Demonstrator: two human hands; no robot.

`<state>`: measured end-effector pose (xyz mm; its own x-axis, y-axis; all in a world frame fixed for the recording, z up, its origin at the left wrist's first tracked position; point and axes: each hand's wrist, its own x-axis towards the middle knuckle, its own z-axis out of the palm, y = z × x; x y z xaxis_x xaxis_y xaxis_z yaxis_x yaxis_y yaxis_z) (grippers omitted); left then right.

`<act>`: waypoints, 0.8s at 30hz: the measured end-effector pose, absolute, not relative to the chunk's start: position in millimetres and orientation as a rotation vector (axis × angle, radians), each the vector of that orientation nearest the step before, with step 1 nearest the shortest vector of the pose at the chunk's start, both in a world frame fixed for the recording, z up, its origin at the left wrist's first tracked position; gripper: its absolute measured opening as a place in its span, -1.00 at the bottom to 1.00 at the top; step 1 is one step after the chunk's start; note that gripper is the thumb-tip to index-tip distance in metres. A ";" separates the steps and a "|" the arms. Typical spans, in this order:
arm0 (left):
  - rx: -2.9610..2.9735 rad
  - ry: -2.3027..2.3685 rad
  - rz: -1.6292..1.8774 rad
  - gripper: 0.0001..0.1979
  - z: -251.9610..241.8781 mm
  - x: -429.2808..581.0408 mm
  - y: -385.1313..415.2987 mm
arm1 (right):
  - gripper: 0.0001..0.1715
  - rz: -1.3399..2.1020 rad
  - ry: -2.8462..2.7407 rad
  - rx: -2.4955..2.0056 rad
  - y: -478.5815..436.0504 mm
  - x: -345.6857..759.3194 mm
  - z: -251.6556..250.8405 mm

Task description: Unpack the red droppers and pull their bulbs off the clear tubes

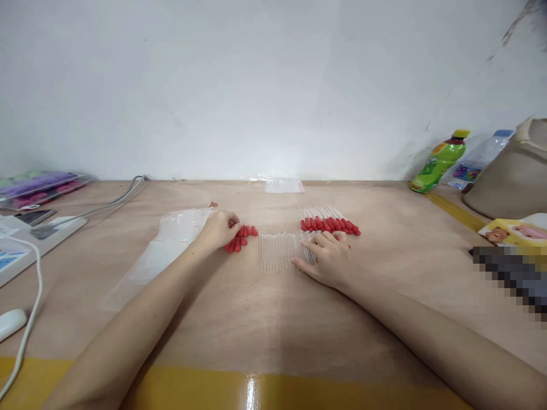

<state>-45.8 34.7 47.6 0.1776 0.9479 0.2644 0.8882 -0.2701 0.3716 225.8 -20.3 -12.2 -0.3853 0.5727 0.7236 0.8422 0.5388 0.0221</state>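
Clear thin tubes lie side by side in a row at the middle of the table. My right hand rests at the right end of this row, fingers apart and palm down. Behind it lie several red rubber bulbs with clear stems pointing to the wall. My left hand has its thumb and fingers pinched together at a pile of loose red bulbs; what is between the fingertips, if anything, is hidden.
Clear plastic bags lie under and beside my left forearm. A small bag lies by the wall. Green bottle, clear bottle and beige bag are at right. A white cable runs along the left.
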 end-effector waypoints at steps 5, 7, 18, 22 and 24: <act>2.336 1.868 0.745 -0.67 51.0 -47.7 34.2 | -0.59 -0.473 -2.026 -1.108 -18.3 228.9 -13.6; 2.369 1.906 0.765 -0.67 52.5 -47.5 34.8 | -0.63 -0.467 -1.986 -1.101 -18.7 231.7 -13.0; 2.811 1.620 0.813 -0.79 39.5 -27.3 22.8 | -0.78 -0.477 -1.931 -1.111 -19.9 244.4 -10.5; 2.827 1.565 0.884 -0.83 36.9 -6.0 22.0 | -0.78 -0.484 -1.934 -1.089 -20.4 244.1 -8.3; 2.851 1.456 0.842 -0.85 35.5 15.4 25.5 | -0.75 -0.490 -1.951 -1.076 -20.9 244.4 -7.8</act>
